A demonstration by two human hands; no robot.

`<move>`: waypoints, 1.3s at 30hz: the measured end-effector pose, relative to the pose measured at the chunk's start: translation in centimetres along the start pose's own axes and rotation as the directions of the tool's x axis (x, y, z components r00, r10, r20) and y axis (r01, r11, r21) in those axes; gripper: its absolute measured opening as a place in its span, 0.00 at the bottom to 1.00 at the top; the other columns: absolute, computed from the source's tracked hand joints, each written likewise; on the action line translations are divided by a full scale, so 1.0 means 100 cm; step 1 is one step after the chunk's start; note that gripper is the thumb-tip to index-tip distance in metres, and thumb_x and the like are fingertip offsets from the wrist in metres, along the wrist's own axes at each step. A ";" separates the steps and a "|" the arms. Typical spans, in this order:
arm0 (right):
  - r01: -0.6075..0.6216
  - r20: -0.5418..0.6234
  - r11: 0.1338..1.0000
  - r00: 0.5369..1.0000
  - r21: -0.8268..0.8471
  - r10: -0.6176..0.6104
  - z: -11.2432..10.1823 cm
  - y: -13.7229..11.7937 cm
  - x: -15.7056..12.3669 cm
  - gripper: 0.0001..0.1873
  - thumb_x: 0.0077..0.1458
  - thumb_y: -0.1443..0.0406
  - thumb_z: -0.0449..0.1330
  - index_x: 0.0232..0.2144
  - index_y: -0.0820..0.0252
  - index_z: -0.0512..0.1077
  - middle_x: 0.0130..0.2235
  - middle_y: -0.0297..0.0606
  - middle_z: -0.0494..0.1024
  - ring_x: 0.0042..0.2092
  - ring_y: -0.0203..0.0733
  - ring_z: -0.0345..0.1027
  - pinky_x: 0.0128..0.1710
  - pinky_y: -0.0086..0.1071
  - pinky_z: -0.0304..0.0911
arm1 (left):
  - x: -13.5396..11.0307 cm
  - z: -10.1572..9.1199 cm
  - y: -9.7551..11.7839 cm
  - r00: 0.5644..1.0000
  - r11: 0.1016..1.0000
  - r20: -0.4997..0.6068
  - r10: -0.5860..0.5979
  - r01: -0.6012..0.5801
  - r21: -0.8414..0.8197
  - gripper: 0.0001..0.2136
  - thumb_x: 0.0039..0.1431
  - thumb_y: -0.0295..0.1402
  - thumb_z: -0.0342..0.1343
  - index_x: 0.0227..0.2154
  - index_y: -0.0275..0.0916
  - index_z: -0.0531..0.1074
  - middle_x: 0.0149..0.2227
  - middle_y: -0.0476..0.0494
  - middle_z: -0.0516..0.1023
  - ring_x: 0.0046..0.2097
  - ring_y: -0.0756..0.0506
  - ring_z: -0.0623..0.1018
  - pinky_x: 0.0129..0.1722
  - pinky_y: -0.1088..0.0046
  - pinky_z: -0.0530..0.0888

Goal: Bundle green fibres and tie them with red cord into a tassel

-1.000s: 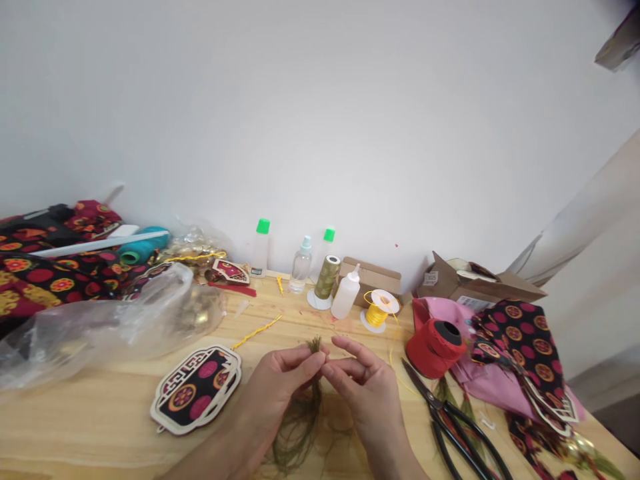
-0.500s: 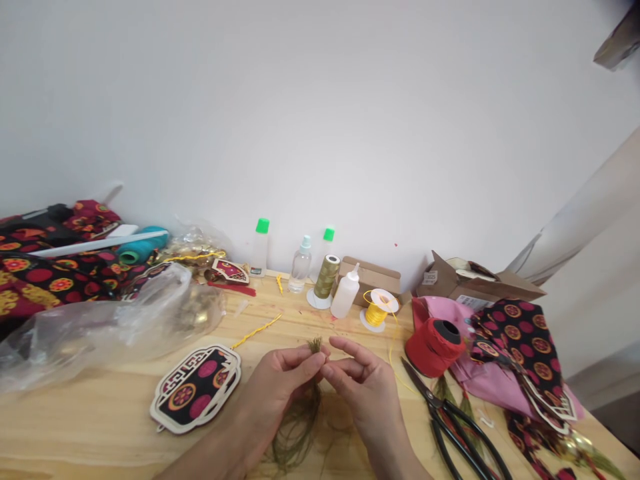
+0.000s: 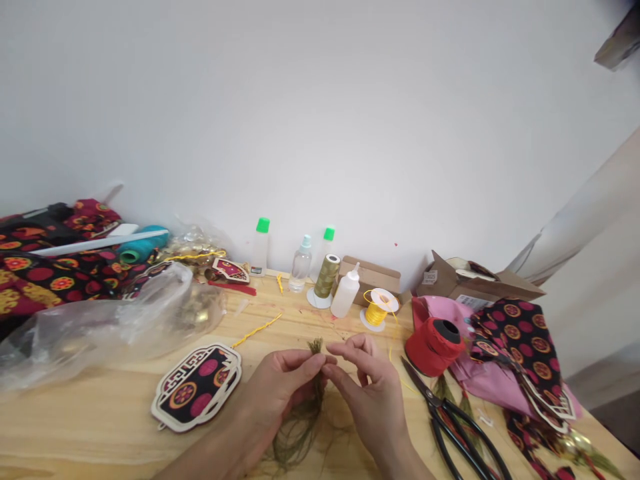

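My left hand (image 3: 283,380) pinches a bundle of olive thread (image 3: 315,346) between thumb and fingers. Its short cut ends stick up above the grip, and long loose strands (image 3: 295,433) hang down onto the table. Right beside it, my right hand (image 3: 373,387) has its thumb and fingers closed at the bundle's side, its index finger lifted towards the cut ends. What lies between the right fingertips is too small to make out. A vase-shaped ornament (image 3: 197,387) with patterned cloth and a yellow cord (image 3: 257,329) lies left of my hands. Black-handled scissors (image 3: 450,420) rest to the right.
Along the wall stand a white squeeze bottle (image 3: 345,295), a clear bottle (image 3: 300,270), an olive thread cone (image 3: 327,277) and a yellow cord spool (image 3: 380,308). A red thread cone (image 3: 434,347) sits near pink cloth (image 3: 495,383). A plastic bag (image 3: 115,327) covers the left side of the wooden table.
My right fingers have shifted slightly, the index finger bending towards the bundle and the other fingers curling up more. My left hand keeps its pinch on the thread.
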State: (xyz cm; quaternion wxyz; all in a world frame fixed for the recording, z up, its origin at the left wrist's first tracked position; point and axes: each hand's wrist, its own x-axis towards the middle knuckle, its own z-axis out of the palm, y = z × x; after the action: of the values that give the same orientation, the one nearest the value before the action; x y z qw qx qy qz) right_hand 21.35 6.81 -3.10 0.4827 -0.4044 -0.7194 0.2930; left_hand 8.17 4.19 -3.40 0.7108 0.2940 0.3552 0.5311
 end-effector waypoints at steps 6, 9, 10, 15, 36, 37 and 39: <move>0.119 0.022 0.992 0.993 -0.029 -0.118 0.000 0.002 -0.001 0.10 0.45 0.71 0.58 0.29 0.52 0.75 0.26 0.33 0.63 0.29 0.35 0.60 0.27 0.28 0.58 | 0.001 0.000 0.000 1.000 1.000 0.003 0.016 -0.016 -0.017 0.08 0.44 0.32 0.58 0.27 0.33 0.76 0.24 0.43 0.77 0.29 0.50 0.72 0.32 0.78 0.66; 0.127 0.034 0.991 0.992 -0.040 -0.125 0.001 0.003 -0.001 0.11 0.46 0.71 0.57 0.30 0.52 0.75 0.26 0.33 0.63 0.29 0.35 0.60 0.26 0.28 0.58 | 0.000 0.001 0.001 1.000 1.000 -0.004 0.004 -0.004 -0.023 0.08 0.44 0.33 0.58 0.27 0.33 0.76 0.23 0.43 0.76 0.29 0.50 0.72 0.32 0.77 0.66; 0.125 0.035 0.991 0.992 -0.040 -0.123 0.001 0.003 -0.001 0.11 0.46 0.71 0.57 0.30 0.51 0.75 0.26 0.33 0.63 0.29 0.35 0.60 0.26 0.28 0.58 | 0.000 0.001 0.002 1.000 1.000 -0.006 -0.001 0.001 -0.023 0.08 0.43 0.33 0.59 0.26 0.33 0.76 0.23 0.43 0.76 0.29 0.50 0.71 0.32 0.77 0.66; 0.090 0.046 0.996 0.995 0.015 -0.090 0.001 0.000 0.000 0.10 0.44 0.71 0.59 0.29 0.52 0.75 0.25 0.32 0.63 0.28 0.34 0.60 0.25 0.27 0.57 | -0.001 0.001 0.003 1.000 1.000 -0.011 -0.015 0.015 -0.017 0.07 0.41 0.33 0.60 0.22 0.33 0.76 0.20 0.45 0.75 0.26 0.51 0.70 0.30 0.77 0.65; -0.096 0.143 0.994 0.986 0.051 0.088 -0.007 -0.009 0.008 0.07 0.46 0.68 0.56 0.18 0.61 0.68 0.25 0.32 0.62 0.30 0.35 0.58 0.27 0.26 0.55 | -0.001 -0.001 0.001 0.998 0.998 0.003 -0.058 0.058 -0.006 0.09 0.44 0.34 0.58 0.27 0.34 0.77 0.24 0.42 0.77 0.30 0.50 0.73 0.36 0.75 0.66; -0.090 0.144 0.995 0.986 0.033 0.084 -0.007 -0.009 0.008 0.07 0.45 0.69 0.55 0.18 0.61 0.68 0.25 0.32 0.62 0.30 0.35 0.58 0.27 0.26 0.55 | -0.002 -0.001 0.001 0.998 0.998 0.008 -0.056 0.055 0.023 0.09 0.44 0.34 0.58 0.26 0.34 0.77 0.24 0.43 0.77 0.30 0.49 0.72 0.35 0.75 0.66; -0.075 0.145 0.997 0.987 -0.004 0.074 -0.008 -0.006 0.008 0.06 0.45 0.70 0.55 0.20 0.60 0.68 0.25 0.32 0.62 0.30 0.35 0.58 0.27 0.26 0.54 | -0.003 0.001 0.002 0.999 0.995 0.018 -0.048 0.046 0.089 0.09 0.44 0.35 0.57 0.24 0.33 0.77 0.23 0.44 0.76 0.29 0.49 0.71 0.33 0.76 0.65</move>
State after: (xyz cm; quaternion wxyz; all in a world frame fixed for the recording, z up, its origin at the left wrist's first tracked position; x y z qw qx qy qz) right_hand 21.77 7.21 -1.90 0.4183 -0.4082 -0.7366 0.3402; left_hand 8.06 3.93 -3.11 0.7131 0.3221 0.3780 0.4949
